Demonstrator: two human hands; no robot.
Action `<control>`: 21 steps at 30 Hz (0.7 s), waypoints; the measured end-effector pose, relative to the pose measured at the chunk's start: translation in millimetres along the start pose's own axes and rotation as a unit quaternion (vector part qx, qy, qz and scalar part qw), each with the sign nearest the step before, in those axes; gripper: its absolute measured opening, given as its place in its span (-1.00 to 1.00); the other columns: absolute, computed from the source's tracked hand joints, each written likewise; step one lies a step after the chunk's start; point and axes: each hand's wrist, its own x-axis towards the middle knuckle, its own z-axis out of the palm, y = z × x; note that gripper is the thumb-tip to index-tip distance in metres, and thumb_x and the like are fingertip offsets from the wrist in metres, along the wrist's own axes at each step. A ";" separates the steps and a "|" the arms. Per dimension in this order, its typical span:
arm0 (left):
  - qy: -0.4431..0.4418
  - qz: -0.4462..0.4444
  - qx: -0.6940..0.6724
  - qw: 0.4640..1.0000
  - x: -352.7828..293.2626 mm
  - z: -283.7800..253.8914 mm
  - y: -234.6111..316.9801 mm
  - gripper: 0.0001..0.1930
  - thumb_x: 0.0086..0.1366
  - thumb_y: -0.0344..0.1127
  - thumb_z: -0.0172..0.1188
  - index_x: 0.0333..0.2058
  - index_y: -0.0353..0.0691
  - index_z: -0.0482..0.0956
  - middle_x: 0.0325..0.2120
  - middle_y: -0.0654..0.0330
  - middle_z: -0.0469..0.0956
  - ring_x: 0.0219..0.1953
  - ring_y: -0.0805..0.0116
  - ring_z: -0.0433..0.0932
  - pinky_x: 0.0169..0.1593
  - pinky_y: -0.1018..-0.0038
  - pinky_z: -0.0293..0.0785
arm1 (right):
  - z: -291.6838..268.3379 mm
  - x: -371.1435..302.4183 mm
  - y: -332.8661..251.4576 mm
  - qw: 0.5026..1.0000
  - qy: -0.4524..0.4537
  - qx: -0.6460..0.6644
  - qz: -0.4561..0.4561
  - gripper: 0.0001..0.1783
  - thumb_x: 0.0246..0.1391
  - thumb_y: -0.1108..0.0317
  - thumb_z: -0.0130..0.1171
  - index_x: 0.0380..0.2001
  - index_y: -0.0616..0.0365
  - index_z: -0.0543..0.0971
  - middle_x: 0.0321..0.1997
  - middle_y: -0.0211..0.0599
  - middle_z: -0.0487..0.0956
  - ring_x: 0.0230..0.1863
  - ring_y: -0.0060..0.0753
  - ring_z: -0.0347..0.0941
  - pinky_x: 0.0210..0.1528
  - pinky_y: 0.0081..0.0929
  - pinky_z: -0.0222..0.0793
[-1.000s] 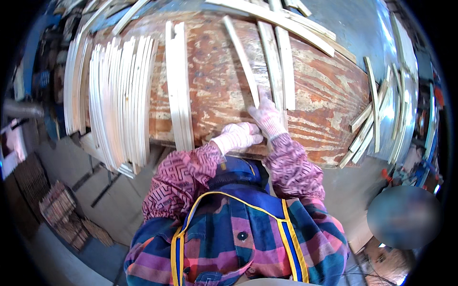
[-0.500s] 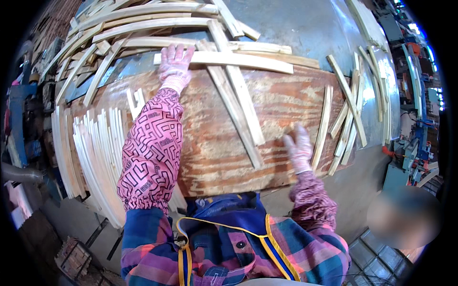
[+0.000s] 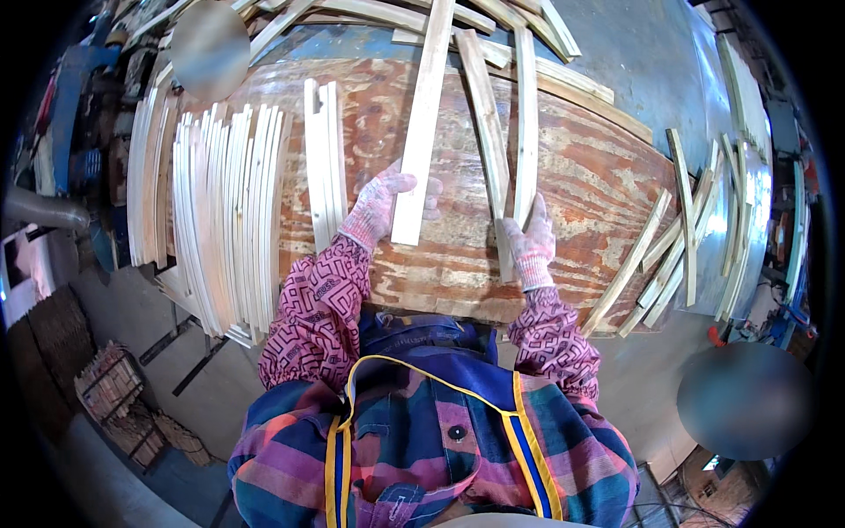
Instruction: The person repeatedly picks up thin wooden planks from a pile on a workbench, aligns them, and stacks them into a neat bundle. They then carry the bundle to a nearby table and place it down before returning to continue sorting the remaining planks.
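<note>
My left hand (image 3: 380, 208), in a knit work glove, grips a pale wooden slat (image 3: 425, 123) near its lower end. Its thumb lies on the slat's face and the fingertips show past the far edge. My right hand (image 3: 533, 250), gloved too, has its thumb and fingers around the near end of another pale slat (image 3: 525, 114). Beside that one lies a greyer slat (image 3: 482, 114), its end passing just left of my right thumb. All of this is over a worn brown plywood board (image 3: 370, 106).
Upright slats stand in a row (image 3: 229, 211) at the left, with a small group (image 3: 326, 158) nearer my left hand. A loose pile (image 3: 378, 13) lies along the far side. Several crossed slats (image 3: 673, 246) lie at the right, partly on a grey metal surface (image 3: 616, 44).
My left hand has come nearer from the far side, now holding a slat turned lengthwise. My right hand has closed on a slat's near end. The view has shifted.
</note>
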 end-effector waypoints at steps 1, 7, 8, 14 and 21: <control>-0.003 0.006 -0.013 1.000 -8.7 -1.1 0.3 -0.45 0.22 -0.34 0.22 0.17 -0.27 0.31 -0.22 -0.08 0.60 -0.27 0.13 0.64 -0.15 0.12 0.69 | 8.7 -13.4 9.8 0.998 0.040 0.022 -0.033 -0.06 -0.07 0.18 0.40 0.37 0.14 0.22 0.27 0.10 0.40 0.24 0.02 0.38 0.28 -0.21 0.30; 0.140 0.093 0.159 0.973 -87.8 -33.8 3.2 -0.55 0.31 -0.26 0.25 0.11 -0.25 0.37 -0.39 0.11 0.60 -0.55 0.38 0.57 -0.49 0.42 0.59 | 97.4 -75.6 2.6 0.933 -0.083 0.334 -0.108 -0.10 -0.01 0.23 0.32 0.39 0.13 0.20 0.07 0.00 0.55 0.03 -0.14 0.52 0.06 -0.31 0.45; 0.156 0.089 0.195 0.964 -103.2 -56.2 7.7 -0.52 0.30 -0.28 0.27 0.14 -0.25 0.36 -0.33 0.11 0.61 -0.47 0.38 0.59 -0.41 0.44 0.60 | 121.5 -74.8 -2.1 0.927 -0.106 0.344 -0.104 -0.18 0.06 0.27 0.29 0.37 0.13 0.22 0.03 -0.08 0.55 -0.01 -0.21 0.52 0.05 -0.33 0.44; 0.443 0.238 0.674 0.541 -240.9 -198.2 20.6 -0.42 0.21 -0.25 0.29 0.20 -0.20 0.39 0.10 -0.09 0.47 0.14 0.13 0.45 0.17 0.32 0.41 | 151.0 -98.3 -67.9 0.987 -0.011 -0.113 -0.110 0.07 -0.04 -0.08 0.34 0.42 0.07 0.07 0.20 0.16 0.42 0.17 0.15 0.41 0.22 -0.11 0.34; 0.516 0.036 0.798 0.308 -335.8 -313.1 66.9 -0.10 0.13 -0.09 0.30 0.42 0.12 0.04 0.36 -0.14 0.08 0.33 -0.28 0.14 0.40 -0.04 0.04 | 133.9 -114.0 -92.5 0.977 -0.062 -0.200 -0.037 0.05 -0.07 -0.03 0.39 0.39 0.04 0.08 0.17 0.12 0.44 0.18 0.10 0.42 0.18 -0.15 0.38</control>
